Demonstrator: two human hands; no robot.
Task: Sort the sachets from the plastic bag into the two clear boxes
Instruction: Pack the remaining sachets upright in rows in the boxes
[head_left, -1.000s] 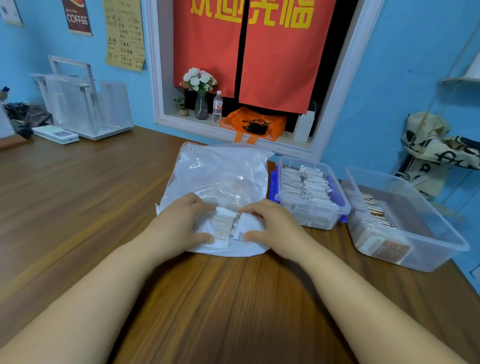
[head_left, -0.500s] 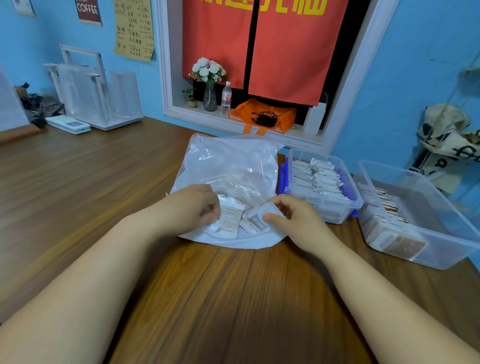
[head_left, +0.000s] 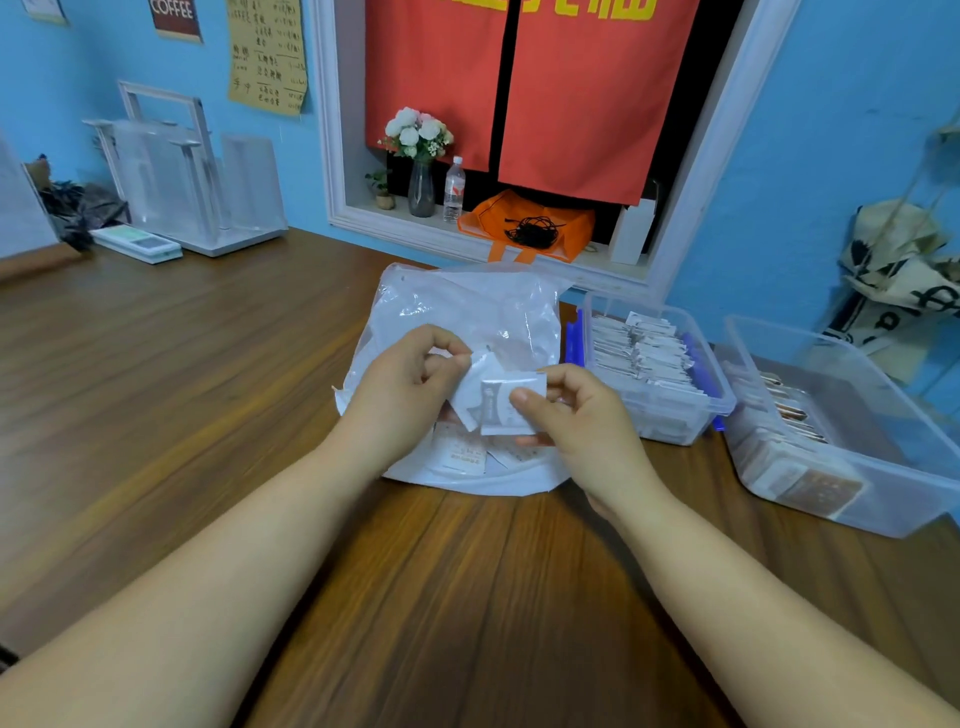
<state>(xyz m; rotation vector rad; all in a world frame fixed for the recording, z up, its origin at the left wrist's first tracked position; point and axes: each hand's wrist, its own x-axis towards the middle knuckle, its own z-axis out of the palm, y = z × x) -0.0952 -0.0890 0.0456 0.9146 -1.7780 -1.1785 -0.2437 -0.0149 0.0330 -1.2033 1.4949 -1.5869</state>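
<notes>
Both hands are working just above the plastic bag (head_left: 467, 306), which is lying flat on the wooden table (head_left: 208, 389). The left hand (head_left: 400, 395) is pinching a white sachet (head_left: 482, 375) by its top corner. The right hand (head_left: 582, 421) is pinching a grey-printed sachet (head_left: 504, 408) that is overlapping the first. More loose sachets (head_left: 462, 454) are lying inside the bag's near end. Just right of the bag, the first clear box (head_left: 670, 423) is sitting packed with white sachets. Further right, the second clear box (head_left: 909, 467) is holding brown ones.

Soft even indoor light, glare on the plastic bag (head_left: 467, 312), wide-angle bending at edges, slight blur
</notes>
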